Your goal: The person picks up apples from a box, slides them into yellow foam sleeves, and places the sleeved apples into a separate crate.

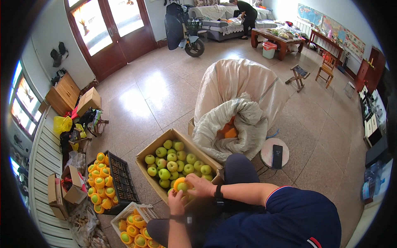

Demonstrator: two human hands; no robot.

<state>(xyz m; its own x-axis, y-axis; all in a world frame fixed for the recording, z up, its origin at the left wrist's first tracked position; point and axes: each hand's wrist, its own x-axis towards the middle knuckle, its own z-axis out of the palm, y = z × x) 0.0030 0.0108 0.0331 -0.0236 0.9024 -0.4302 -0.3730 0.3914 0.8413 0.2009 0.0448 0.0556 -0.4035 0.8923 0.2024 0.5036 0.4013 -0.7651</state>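
Over the near edge of an open cardboard box (144, 171), both my hands are closed on a green apple (182, 187) partly covered by an orange foam net (177, 182). My right hand (201, 185) grips it from the right, a dark band on that wrist. Below and to the left, the fingers of my left hand (176, 202) pinch at the net. Bare green apples (172, 166), some with a reddish blush, fill the box. Beyond it, a large whitish woven sack (240, 82) has its mouth rolled back, showing orange nets (228, 130) inside.
Netted apples (99, 182) fill a black crate (124, 182) on the left; a white crate (148, 211) near my knee holds more. A phone (277, 157) lies on a round stool (268, 149) at right. Far back, a person (248, 14) bends by a sofa.
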